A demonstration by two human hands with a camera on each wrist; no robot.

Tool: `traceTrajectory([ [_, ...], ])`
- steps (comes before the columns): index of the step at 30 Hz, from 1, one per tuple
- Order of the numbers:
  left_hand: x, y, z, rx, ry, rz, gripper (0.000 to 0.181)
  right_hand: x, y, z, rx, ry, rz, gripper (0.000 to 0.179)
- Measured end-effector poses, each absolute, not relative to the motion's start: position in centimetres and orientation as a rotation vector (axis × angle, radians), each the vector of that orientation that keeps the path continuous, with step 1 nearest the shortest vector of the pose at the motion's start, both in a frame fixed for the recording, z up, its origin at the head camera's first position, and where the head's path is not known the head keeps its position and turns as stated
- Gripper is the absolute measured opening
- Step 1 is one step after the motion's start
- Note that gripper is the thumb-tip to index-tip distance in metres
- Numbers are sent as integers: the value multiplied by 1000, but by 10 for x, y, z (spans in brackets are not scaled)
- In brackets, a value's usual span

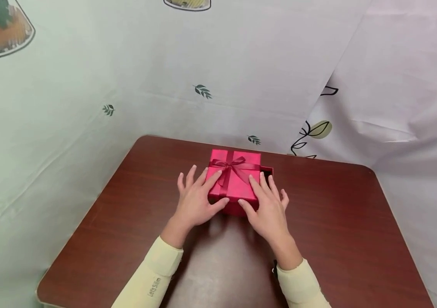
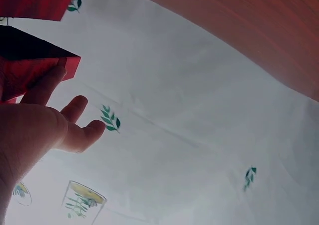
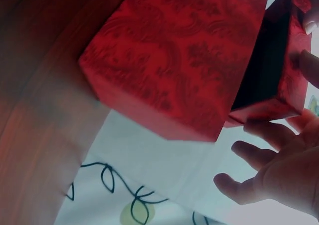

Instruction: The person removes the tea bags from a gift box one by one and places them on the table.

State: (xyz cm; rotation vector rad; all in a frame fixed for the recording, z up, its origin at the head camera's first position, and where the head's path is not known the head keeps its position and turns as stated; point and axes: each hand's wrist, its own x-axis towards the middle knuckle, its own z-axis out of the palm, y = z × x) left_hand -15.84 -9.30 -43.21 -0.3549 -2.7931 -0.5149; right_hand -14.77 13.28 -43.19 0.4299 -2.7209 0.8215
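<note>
A bright red gift box lid [image 1: 237, 188] with a dark red ribbon bow [image 1: 231, 164] is held between both hands, over the red box base [image 1: 235, 209]. My left hand [image 1: 195, 203] grips the lid's left side, thumb at the front edge and index finger on top. The right hand [image 1: 270, 214] holds the right side in a similar way. In the right wrist view, a gap shows between the patterned base [image 3: 179, 60] and the tilted lid [image 3: 296, 70], whose inside is dark. The base's contents are hidden.
The box stands toward the back of a brown wooden table [image 1: 338, 222] with rounded corners. A pale cloth [image 1: 157, 64] printed with leaves and potted plants hangs behind and beside the table.
</note>
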Motion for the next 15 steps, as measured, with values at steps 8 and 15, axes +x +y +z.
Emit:
traceTrajectory([
  [8,-155,-116,-430,-308,-2772,-535,87,-152,111,-430,490,-2725,802,79],
  [15,-151,-140,-429,-249,-2757,-591,86,-155,89,-428,550,-2741,786,77],
])
